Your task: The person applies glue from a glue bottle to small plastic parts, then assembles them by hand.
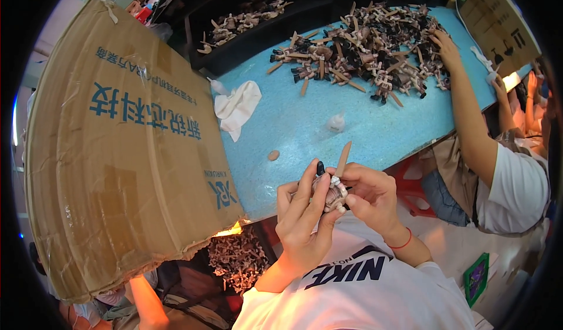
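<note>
Close in front of my chest, both hands meet around a small toy figurine (pixel 335 196) with a pinkish, striped body and a long flat tan blade sticking up from it. My left hand (pixel 304 215) grips it from the left, with a black end of the figurine showing between the fingers. On the other side, my right hand (pixel 373 198) pinches it near the blade and the lower body, a red cord around that wrist. Fingers hide part of the figurine. Beyond my hands, a large pile of similar figurines (pixel 375 45) covers the far part of the blue tabletop (pixel 293 124).
A tall cardboard box wall (pixel 123 148) borders the left. On the table lie a white cloth (pixel 237 107), a small white bottle (pixel 335 123) and a tan disc (pixel 273 155). A black tray (pixel 217 54) stands behind. A co-worker's hand (pixel 447 51) reaches into the pile from the right.
</note>
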`<state>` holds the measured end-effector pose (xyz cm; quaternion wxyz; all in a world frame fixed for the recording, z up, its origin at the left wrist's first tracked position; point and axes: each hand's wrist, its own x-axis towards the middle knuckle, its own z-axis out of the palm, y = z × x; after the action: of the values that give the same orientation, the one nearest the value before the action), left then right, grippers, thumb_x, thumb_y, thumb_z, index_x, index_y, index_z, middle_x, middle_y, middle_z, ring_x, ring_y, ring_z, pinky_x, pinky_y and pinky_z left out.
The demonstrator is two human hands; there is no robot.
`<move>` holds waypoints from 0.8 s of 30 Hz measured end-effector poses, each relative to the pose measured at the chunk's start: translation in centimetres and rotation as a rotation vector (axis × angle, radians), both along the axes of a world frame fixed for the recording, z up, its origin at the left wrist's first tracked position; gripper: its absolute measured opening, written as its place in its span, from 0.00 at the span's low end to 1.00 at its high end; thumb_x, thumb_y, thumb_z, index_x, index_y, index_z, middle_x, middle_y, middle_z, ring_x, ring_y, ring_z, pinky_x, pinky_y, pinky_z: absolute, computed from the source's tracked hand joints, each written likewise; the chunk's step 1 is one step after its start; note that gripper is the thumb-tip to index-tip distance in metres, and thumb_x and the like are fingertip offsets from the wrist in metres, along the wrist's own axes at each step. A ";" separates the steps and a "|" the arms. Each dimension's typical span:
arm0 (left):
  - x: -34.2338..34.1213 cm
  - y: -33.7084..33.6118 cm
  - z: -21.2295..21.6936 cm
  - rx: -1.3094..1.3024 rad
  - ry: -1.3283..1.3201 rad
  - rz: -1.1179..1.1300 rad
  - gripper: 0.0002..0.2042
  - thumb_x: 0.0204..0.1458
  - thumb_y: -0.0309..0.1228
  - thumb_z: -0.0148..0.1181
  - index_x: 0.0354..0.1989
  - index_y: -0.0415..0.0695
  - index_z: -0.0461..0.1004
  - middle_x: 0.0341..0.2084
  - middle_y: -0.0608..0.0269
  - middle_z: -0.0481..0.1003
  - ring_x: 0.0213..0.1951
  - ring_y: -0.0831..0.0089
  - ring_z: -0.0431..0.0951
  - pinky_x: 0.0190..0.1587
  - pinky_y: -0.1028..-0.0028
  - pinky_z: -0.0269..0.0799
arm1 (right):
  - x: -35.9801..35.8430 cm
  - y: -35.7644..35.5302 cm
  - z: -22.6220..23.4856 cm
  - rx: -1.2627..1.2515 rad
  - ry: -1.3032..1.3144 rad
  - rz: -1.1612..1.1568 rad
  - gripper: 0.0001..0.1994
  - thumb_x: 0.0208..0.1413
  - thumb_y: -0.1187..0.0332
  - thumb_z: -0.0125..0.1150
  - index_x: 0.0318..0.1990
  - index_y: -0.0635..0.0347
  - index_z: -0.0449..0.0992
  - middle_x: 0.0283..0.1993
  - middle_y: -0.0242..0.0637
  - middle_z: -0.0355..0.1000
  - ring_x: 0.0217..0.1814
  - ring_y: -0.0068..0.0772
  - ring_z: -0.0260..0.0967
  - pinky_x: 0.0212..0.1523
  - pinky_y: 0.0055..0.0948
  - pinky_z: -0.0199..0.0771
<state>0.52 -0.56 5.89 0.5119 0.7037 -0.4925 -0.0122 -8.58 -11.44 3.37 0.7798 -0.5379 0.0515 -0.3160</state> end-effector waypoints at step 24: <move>0.2 -1.7 -0.2 -0.095 0.000 -0.032 0.23 0.30 0.16 0.58 0.43 0.32 0.73 0.44 0.39 0.71 0.38 0.55 0.73 0.43 0.66 0.63 | 0.0 -0.8 0.5 -0.092 0.011 -0.097 0.19 0.45 0.85 0.51 0.49 0.72 0.68 0.45 0.44 0.66 0.47 0.30 0.68 0.42 0.25 0.77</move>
<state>0.73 -2.28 5.67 0.5445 0.6705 -0.5039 0.0030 -8.56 -12.27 3.87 0.7378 -0.5717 0.0671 -0.3526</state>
